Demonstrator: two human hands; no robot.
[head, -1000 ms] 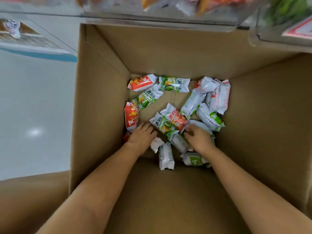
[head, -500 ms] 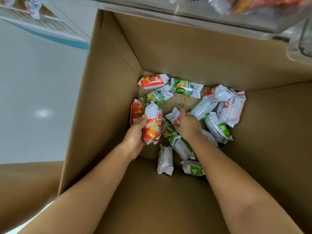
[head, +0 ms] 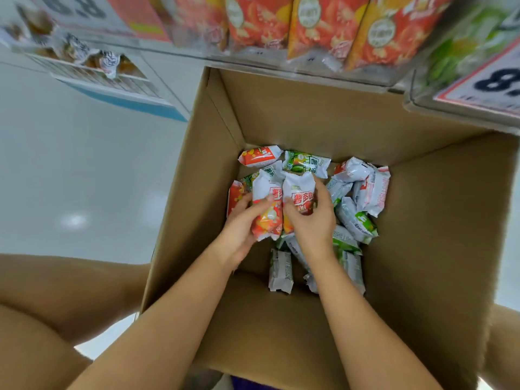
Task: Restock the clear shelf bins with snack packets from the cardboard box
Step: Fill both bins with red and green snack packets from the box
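Deep inside a tall cardboard box [head: 422, 220], a person's left hand [head: 239, 229] has its grip clenched around a red-and-white snack packet [head: 267, 215], while the right hand [head: 312, 218] grasps a second red-and-white packet [head: 299, 195] touching the first. Both packets bear large red Chinese characters on a white ground; the smaller print is too blurred to read. Around and beneath the hands, loose packets litter the box floor: a red one [head: 259, 159] and a green one [head: 306, 164] against the far wall, a heap of green-and-white packets [head: 356, 220] to the right, and a silver-backed packet [head: 280, 270] lying nearest the camera. Above the box's far edge, a clear shelf bin [head: 309, 63] holds upright orange-red packets [head: 326, 21]. A price card [head: 489, 80] at upper right shows a large "8". A pale glossy floor [head: 70, 178] spreads to the left.
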